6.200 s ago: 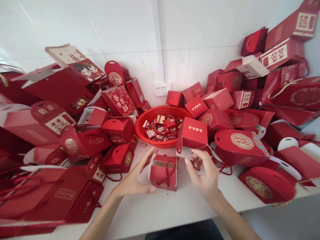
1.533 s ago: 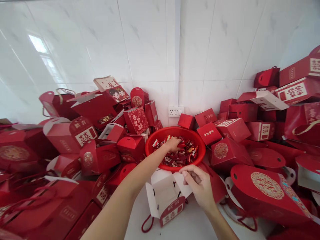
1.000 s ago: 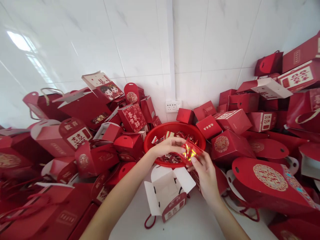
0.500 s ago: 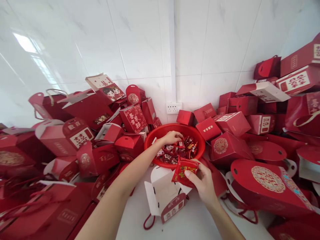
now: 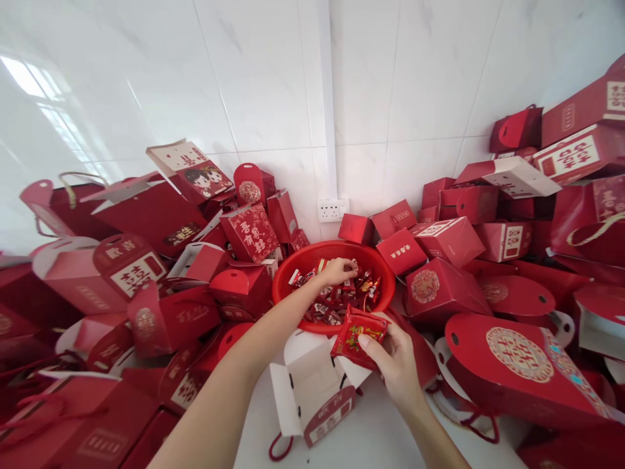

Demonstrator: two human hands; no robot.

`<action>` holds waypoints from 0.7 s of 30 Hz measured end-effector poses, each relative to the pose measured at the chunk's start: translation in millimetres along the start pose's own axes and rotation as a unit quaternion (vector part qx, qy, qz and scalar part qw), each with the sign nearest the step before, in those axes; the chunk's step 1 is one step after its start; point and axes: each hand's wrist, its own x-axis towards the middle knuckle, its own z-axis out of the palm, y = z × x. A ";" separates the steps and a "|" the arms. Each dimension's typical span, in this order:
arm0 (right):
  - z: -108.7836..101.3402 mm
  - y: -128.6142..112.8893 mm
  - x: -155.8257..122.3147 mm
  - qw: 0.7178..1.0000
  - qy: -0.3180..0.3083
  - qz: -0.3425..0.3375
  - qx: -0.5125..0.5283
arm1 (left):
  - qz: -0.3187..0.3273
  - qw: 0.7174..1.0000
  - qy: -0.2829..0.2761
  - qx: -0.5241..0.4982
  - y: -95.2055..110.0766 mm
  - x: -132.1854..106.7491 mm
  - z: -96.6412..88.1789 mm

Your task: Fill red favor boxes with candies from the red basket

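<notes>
My left hand reaches over the red plastic basin, which holds many small wrapped candies. Its fingers are curled in a pinch among the wrappers; whatever they grip is too small to make out. In front of the basin my right hand holds a shiny red packet with gold lettering, thumb across its front. Between my forearms stands an opened carton, white inside, flaps spread, with a dark red cord loop at its lower left. The packet hangs above the carton's right rear flap.
Red gift boxes are heaped on the left and on the right, close to both forearms. Behind the basin rises a white tiled wall with a power socket. The white table top shows in front.
The view has turned slightly to the right. My left hand has shifted a little rightward within the basin and its fingers have curled more. The right hand still holds the red packet.
</notes>
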 end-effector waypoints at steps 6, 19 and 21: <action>-2.6 5.7 -0.8 1.000 0.009 0.021 0.014 | -0.036 0.991 0.110 -0.073 -4.6 -1.8 -12.5; -14.4 14.5 2.7 0.994 0.093 0.032 0.053 | -0.050 0.974 0.137 -0.174 -12.9 -75.0 -27.3; -15.2 13.4 3.8 0.993 0.096 0.032 0.057 | -0.063 0.970 0.154 -0.177 -16.1 -92.9 -23.0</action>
